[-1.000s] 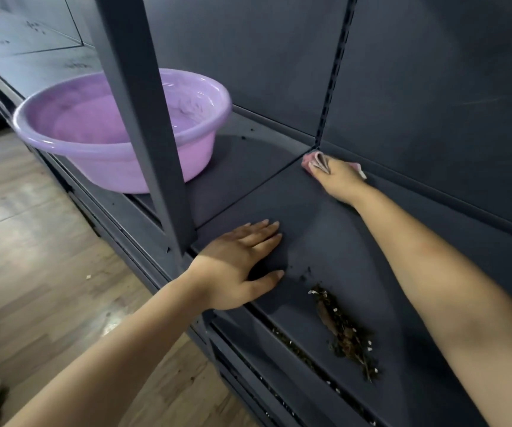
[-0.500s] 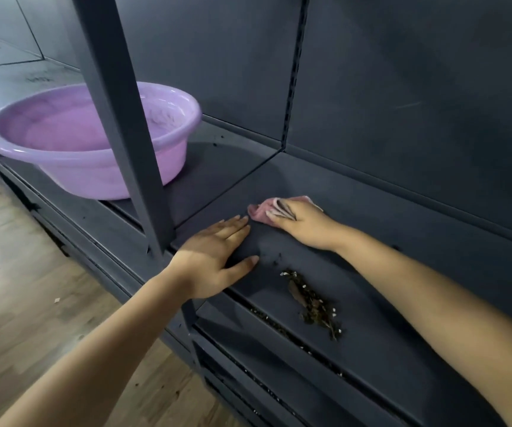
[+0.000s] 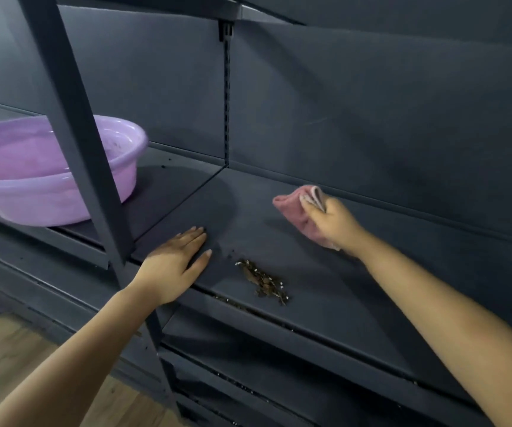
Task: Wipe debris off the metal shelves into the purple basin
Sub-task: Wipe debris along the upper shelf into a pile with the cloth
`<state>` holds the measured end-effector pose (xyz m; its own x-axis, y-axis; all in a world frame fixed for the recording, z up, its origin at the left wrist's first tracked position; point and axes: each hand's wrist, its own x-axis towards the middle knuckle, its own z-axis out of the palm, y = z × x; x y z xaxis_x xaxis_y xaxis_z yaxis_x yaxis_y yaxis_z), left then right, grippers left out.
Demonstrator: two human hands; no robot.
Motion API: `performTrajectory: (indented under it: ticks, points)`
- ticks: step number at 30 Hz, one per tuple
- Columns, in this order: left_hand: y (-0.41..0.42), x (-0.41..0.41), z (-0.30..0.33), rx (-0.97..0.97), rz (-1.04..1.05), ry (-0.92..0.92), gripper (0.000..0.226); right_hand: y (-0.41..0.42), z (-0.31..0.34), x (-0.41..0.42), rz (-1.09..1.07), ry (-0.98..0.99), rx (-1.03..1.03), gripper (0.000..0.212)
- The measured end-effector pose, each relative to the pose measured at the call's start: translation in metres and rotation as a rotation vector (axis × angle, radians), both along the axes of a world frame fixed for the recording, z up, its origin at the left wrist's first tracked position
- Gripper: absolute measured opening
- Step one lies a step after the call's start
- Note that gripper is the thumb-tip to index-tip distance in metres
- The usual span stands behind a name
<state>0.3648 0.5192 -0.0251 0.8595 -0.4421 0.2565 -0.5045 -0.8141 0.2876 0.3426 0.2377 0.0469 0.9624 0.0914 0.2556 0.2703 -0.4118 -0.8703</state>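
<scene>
Hands at work on a dark metal shelf (image 3: 325,241), as I watch through the head camera: the right hand (image 3: 333,221) grips a folded pink cloth (image 3: 294,211), fingers curled round it, the cloth's lower edge against the shelf near the back panel (image 3: 371,118). Half a second ago that hand and cloth lay close beside the left hand, just above the debris; now I see them further right and toward the back, well apart from the left hand. A second ago the cloth was pressed into the rear corner by the slotted upright (image 3: 226,103).

Left hand (image 3: 177,266) lies flat on the shelf near its front edge, fingers straight and together, thumb spread, holding nothing; its place beside the slanted front post (image 3: 73,118) matches both earlier frames.

Debris (image 3: 262,280), a small brown heap with pale flecks, sits near the front lip between the two hands, touching neither, in the same spot on the shelf as before. More crumbs line the gap below the lip.

Purple basin (image 3: 48,186) stands on the neighbouring shelf section to the left, behind the post, well apart from the debris. Wooden floor (image 3: 17,349) shows at lower left.
</scene>
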Motion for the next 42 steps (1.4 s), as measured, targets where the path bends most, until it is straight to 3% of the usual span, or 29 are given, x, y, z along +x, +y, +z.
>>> performTrajectory:
  ticks: [2, 4, 6, 8, 10, 16, 19, 22, 26, 29, 34, 39, 42]
  points:
    - [-0.002, -0.002, -0.002, -0.013, -0.001, -0.007, 0.095, -0.033, 0.005, -0.005, -0.157, 0.003, 0.003, 0.023]
    - [-0.003, -0.004, -0.003, 0.002, -0.002, -0.021, 0.096, -0.071, -0.01, 0.0, -0.342, 0.043, -0.169, 0.027]
    - [-0.004, -0.006, -0.004, 0.012, 0.006, -0.035, 0.097, -0.096, -0.029, 0.0, -0.51, 0.171, -0.357, 0.045]
    - [-0.004, -0.006, -0.005, 0.027, 0.013, -0.042, 0.098, -0.1, -0.045, -0.007, -0.55, 0.216, -0.425, 0.052]
    - [-0.004, -0.006, -0.006, 0.038, 0.016, -0.051, 0.099, -0.087, -0.05, -0.011, -0.544, 0.164, -0.491, 0.04]
    - [-0.004, -0.004, -0.009, 0.041, 0.032, -0.064, 0.098, -0.008, -0.05, 0.008, -0.321, 0.118, -0.561, 0.038]
    - [-0.006, -0.006, -0.009, 0.036, 0.042, -0.081, 0.099, 0.038, -0.052, 0.013, -0.147, 0.15, -0.474, 0.04]
    - [-0.006, -0.008, -0.008, 0.018, 0.048, -0.08, 0.1, 0.065, -0.049, 0.01, -0.044, 0.193, -0.4, 0.059]
    - [0.006, -0.016, -0.01, -0.008, 0.023, -0.111, 0.094, 0.064, -0.032, 0.007, -0.009, 0.193, -0.163, 0.028]
    - [0.023, -0.023, -0.016, 0.051, 0.052, -0.153, 0.092, 0.047, -0.034, 0.019, -0.015, 0.082, -0.105, 0.029]
    - [0.035, -0.033, -0.025, 0.168, 0.134, -0.18, 0.072, 0.047, -0.05, 0.031, -0.081, 0.068, -0.412, 0.037]
    - [0.032, -0.035, -0.029, 0.142, 0.169, -0.225, 0.067, 0.078, -0.047, 0.024, 0.214, 0.083, -0.328, 0.03]
    - [0.032, -0.035, -0.031, 0.134, 0.174, -0.227, 0.067, 0.089, -0.05, 0.026, 0.25, 0.103, -0.365, 0.028]
